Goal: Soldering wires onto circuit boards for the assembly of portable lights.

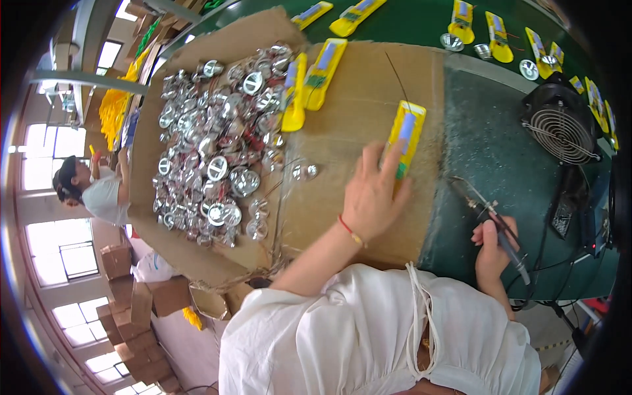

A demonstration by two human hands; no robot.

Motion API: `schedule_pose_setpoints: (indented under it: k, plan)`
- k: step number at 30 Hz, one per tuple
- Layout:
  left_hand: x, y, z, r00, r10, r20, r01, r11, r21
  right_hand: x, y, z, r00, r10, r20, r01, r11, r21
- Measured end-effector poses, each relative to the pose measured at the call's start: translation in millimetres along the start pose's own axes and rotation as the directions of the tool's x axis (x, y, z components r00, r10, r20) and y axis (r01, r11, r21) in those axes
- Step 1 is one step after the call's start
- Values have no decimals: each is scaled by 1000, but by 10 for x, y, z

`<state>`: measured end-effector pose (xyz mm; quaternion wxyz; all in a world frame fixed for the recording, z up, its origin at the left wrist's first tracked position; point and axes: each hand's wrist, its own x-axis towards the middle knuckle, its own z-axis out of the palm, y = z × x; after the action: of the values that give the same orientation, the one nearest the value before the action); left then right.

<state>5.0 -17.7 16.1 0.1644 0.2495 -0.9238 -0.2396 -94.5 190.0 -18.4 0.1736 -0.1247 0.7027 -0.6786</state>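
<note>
My left hand (372,191) reaches over a yellow plastic housing (413,125) that lies on the cardboard. Its fingers are stretched out and apart, covering the housing's lower end. Inside the housing are a purple battery cell and a small green circuit board, and a thin dark wire sticks up from its top. In my right hand (492,247) is a soldering iron (503,238), gripped by its dark handle. The iron's tip points up and left over the green table mat, apart from the housing. A thin metal tube runs along the iron.
A cardboard box (178,247) full of shiny reflector cups (217,168) with wires stands at left. More yellow housings (327,72) lie beside it and along the far side, some with reflectors. A black fan (559,125) stands at right. Another person (99,191) is at far left.
</note>
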Motion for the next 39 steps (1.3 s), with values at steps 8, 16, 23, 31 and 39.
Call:
schedule_pose_setpoints:
  k: [8,16,23,31,39]
  plan:
    - [-652,-842,-561,645,-763,30,481,376,-792,-90,8,56,996,-84,10,85,996,-40]
    - [-155,-1129,-566,744,-603,-289,451,772,-448,-330,-143,114,995,-57,88,56,998,10]
    - [-339,-649,-599,909,-408,-90,291,774,-563,-383,-189,102,995,-24,93,18,998,67]
    - [-619,-243,-314,893,-430,133,419,689,-591,-365,-251,343,929,-180,323,201,979,-34]
    - [-559,-265,-60,961,-264,77,261,785,-562,-299,-212,409,932,-196,306,228,971,-72]
